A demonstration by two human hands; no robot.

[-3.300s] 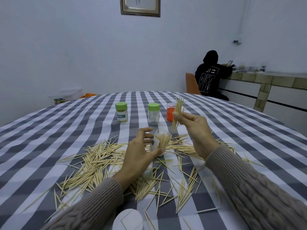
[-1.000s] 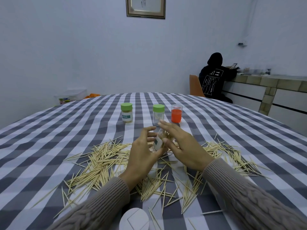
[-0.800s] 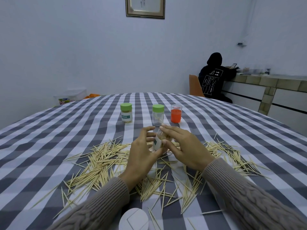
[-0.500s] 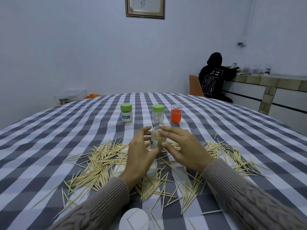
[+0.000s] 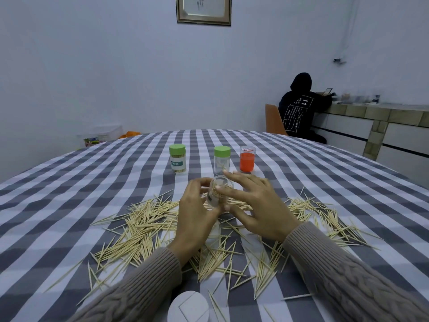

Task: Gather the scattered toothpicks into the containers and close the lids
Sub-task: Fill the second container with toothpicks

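My left hand [image 5: 194, 213] grips a small clear container [image 5: 217, 191] just above the table, its open mouth turned toward me with toothpick ends showing inside. My right hand [image 5: 256, 204] sits beside it, fingers stretched out, the index finger lying across the mouth against the toothpicks. Several loose toothpicks [image 5: 144, 226] lie scattered over the checked tablecloth [image 5: 69, 182] on both sides of my hands. A white lid [image 5: 188, 307] lies at the near edge.
Behind my hands stand a full green-lidded toothpick jar [image 5: 177, 158], a nearly empty green-lidded jar [image 5: 222, 160] and an orange container [image 5: 247, 158]. A person in black [image 5: 299, 108] sits at a counter at the far right, beside an orange chair [image 5: 274, 119].
My right hand brought a bundle of toothpicks down into the container, let go and now lies flat against the mouth. My left hand has tilted the container more upright.
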